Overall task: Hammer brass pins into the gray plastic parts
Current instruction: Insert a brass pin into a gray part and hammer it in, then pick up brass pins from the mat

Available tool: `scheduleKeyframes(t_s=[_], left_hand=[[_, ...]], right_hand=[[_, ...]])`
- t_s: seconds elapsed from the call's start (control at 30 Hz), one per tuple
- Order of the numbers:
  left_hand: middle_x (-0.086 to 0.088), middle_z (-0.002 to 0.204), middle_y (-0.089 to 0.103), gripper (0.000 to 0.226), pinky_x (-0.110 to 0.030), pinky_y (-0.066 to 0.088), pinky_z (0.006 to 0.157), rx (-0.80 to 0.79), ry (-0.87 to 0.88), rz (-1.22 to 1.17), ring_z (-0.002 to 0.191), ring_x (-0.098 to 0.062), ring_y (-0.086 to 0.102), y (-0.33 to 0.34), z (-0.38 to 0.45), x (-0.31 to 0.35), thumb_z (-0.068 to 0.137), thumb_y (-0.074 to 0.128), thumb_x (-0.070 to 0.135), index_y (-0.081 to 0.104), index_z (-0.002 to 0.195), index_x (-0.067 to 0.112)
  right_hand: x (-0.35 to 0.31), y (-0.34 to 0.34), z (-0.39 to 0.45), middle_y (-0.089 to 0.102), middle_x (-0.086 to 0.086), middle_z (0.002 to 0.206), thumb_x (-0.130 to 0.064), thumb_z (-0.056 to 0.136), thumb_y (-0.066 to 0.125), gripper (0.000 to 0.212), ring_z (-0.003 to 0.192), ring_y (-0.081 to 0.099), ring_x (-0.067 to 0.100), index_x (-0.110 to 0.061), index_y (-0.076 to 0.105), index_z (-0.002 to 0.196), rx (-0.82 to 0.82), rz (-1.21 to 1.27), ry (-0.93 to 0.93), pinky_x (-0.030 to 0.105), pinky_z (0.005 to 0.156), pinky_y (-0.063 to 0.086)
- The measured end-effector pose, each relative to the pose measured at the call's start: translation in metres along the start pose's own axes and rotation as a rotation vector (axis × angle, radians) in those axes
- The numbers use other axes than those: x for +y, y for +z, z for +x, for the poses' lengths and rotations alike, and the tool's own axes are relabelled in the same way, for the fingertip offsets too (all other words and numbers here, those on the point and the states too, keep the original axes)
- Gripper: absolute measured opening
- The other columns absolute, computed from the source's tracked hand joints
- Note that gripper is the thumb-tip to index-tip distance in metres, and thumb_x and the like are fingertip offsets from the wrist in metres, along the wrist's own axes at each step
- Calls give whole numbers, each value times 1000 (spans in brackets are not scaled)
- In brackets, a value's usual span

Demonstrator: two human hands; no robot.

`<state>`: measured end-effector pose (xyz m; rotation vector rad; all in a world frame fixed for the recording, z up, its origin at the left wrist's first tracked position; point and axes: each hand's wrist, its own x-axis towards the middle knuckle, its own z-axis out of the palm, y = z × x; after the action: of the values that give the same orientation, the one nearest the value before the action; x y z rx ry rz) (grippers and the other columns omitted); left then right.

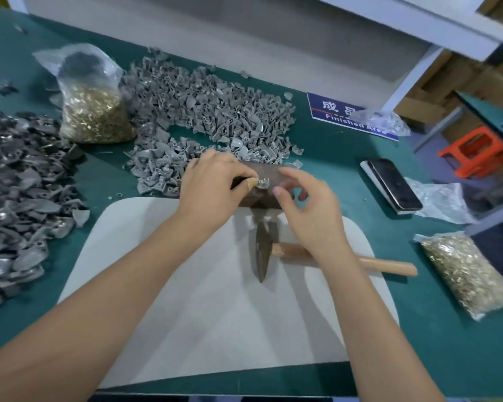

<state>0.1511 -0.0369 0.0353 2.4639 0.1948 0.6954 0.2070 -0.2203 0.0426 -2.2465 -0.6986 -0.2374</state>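
Note:
My left hand (212,181) pinches a small gray plastic part (262,184) with a brass pin in it, held on a dark metal block (269,177). Just to the right of the part hovers my right hand (308,210), its fingers loosely curled and holding nothing. A hammer (266,248) with a wooden handle lies on the white mat (215,300), partly under my right wrist. Beyond the block spreads a large heap of gray plastic parts (204,111). A bag of brass pins (93,111) stands at the back left, and another bag of pins (468,274) lies at the right.
A darker pile of parts (15,192) covers the left of the green table. A phone (395,184) lies at the right beside crumpled plastic. A blue "Finished Area" sign (340,111) sits at the back. An orange stool (474,150) stands beyond the table's right edge.

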Motion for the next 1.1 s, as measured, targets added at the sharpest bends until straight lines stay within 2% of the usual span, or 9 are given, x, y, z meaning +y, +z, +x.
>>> scheduleKeyframes(t_s=[0.07,0.17,0.27,0.37,0.53,0.6,0.73,0.9,1.1], left_hand=[[11,93,62,13,-33,30,84,14,16,-24,100,-19,52,-2,0,2,95,68,38,77,104,35],[6,93,60,12,-41,43,89,43,12,-123,97,-22,55,-14,-3,1,95,69,26,77,103,25],[6,99,58,11,-42,51,82,47,-65,-216,89,-16,58,-37,-17,-6,95,66,21,72,104,23],[12,99,60,10,-37,51,77,97,-136,-72,84,-13,58,-69,-40,-23,94,65,28,69,103,31],[15,100,66,11,-33,29,91,232,-245,233,103,-17,56,-133,-89,-66,90,67,31,71,100,34],[13,102,67,12,-35,29,91,272,-292,318,106,-19,56,-154,-109,-82,88,70,29,72,99,32],[9,105,68,15,-36,30,93,353,-396,395,111,-19,51,-189,-135,-106,84,74,28,74,99,30],[8,109,68,20,-39,35,95,278,-520,365,115,-23,53,-212,-145,-121,88,72,31,75,108,28],[6,117,67,30,-41,41,100,224,-539,297,119,-21,53,-215,-147,-123,93,67,37,70,121,27]], right_hand=[[-7,6,16,72,-15,94,-21,94,71,26,81,56,0,-26,73,120,-40,77,34,19,79,40],[-22,12,25,74,-18,94,-13,93,72,18,87,64,-5,-26,79,102,-42,183,-5,14,79,43],[-44,23,27,74,-19,91,-14,91,73,19,90,65,0,-32,77,94,-94,213,-59,13,79,45],[-74,45,30,72,-18,87,-15,91,74,14,84,62,2,-29,78,94,-182,207,-160,14,72,44],[-140,105,22,72,-16,93,-18,92,73,10,92,63,7,-26,77,96,-342,246,-290,28,79,50],[-166,127,19,71,-18,93,-20,93,72,12,93,62,9,-31,76,96,-427,245,-348,34,80,52],[-209,159,19,68,-23,94,-26,94,72,8,98,58,4,-33,76,97,-532,259,-456,33,85,51],[-240,183,21,70,-17,94,-31,92,74,5,103,60,12,-31,78,96,-561,214,-503,41,93,50],[-244,196,22,70,-13,98,-30,94,72,10,105,59,17,-32,80,101,-594,139,-475,44,92,50]])
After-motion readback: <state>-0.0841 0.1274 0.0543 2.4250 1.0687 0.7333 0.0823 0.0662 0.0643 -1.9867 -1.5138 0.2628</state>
